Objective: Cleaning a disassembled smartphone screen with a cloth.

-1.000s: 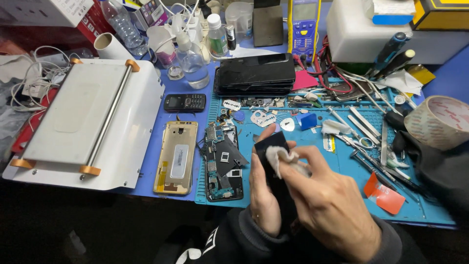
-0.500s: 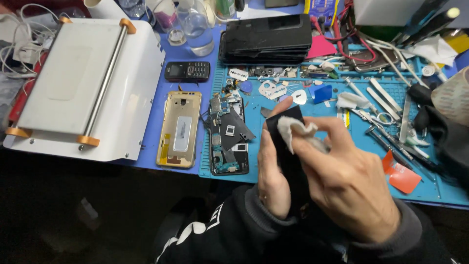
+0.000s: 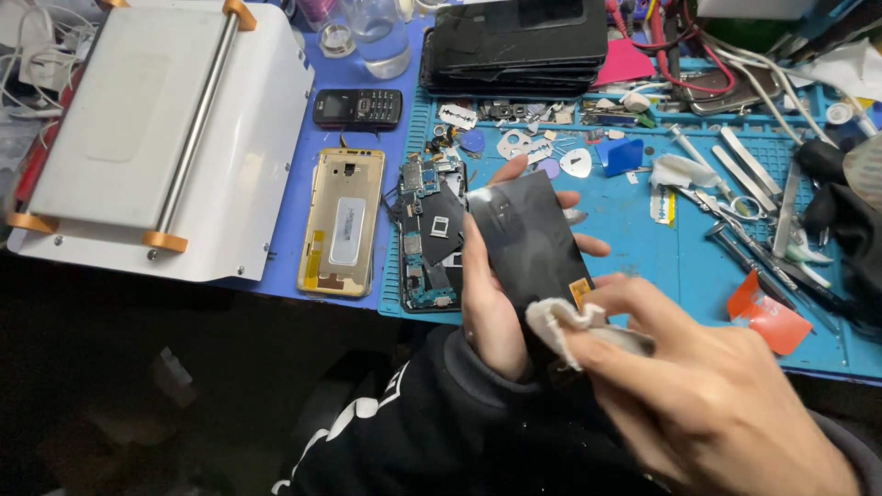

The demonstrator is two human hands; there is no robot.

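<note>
Your right hand (image 3: 726, 404) has slid its pinched cloth (image 3: 574, 323) down to the lower end of the black panel (image 3: 531, 241), leaving the upper face bare, while your left hand (image 3: 496, 276) clasps the panel's edges.

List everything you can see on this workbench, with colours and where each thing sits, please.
black panel: 1, glossy black, held upright over the mat
cloth: 1, off-white, against the panel's lower end
open phone body: 1, circuit boards showing, mat's left edge
gold phone shell: 1, gold, left of the mat
keypad phone: 1, black, above the gold shell
white machine: 1, white with orange knobs, far left
stack of panels: several, black, top centre
work mat: 1, blue, centre right
tweezers and tools: many, metal, right side
left hand: grips the panel
right hand: presses the cloth
</note>
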